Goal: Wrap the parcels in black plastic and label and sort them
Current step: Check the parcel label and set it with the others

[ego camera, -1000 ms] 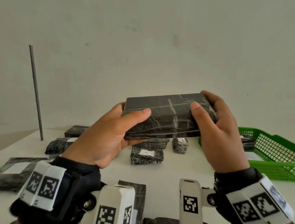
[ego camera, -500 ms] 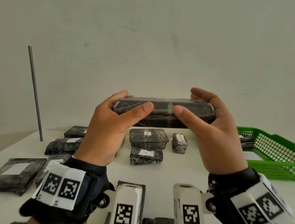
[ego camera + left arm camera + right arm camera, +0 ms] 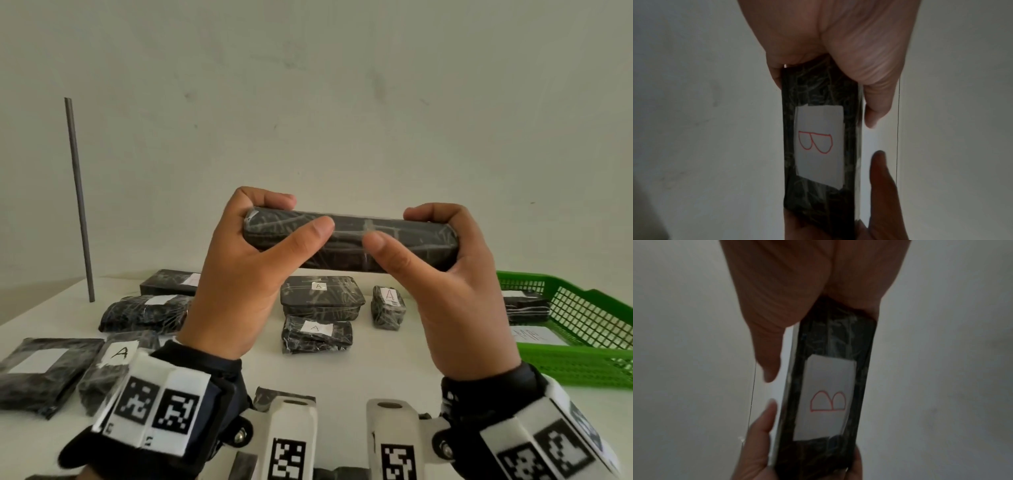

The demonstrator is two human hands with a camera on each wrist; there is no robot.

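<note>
I hold a flat black-wrapped parcel (image 3: 349,241) up in the air in front of the wall, its long narrow side toward the head camera. My left hand (image 3: 260,246) grips its left end and my right hand (image 3: 435,253) grips its right end, thumbs on the near side, fingers curled over the top. Both wrist views show the parcel's far face (image 3: 818,146) (image 3: 828,394). That face carries a white label (image 3: 820,144) (image 3: 826,395) with a red letter B.
On the white table (image 3: 376,373) below lie several black-wrapped parcels with white labels, some marked A (image 3: 320,298) (image 3: 317,334) (image 3: 388,306). A green mesh basket (image 3: 582,349) at the right holds more parcels. A grey rod (image 3: 79,200) stands at the back left.
Both hands have lifted the parcel and rolled it, so its broad face turned away and only its narrow side faces the head camera.
</note>
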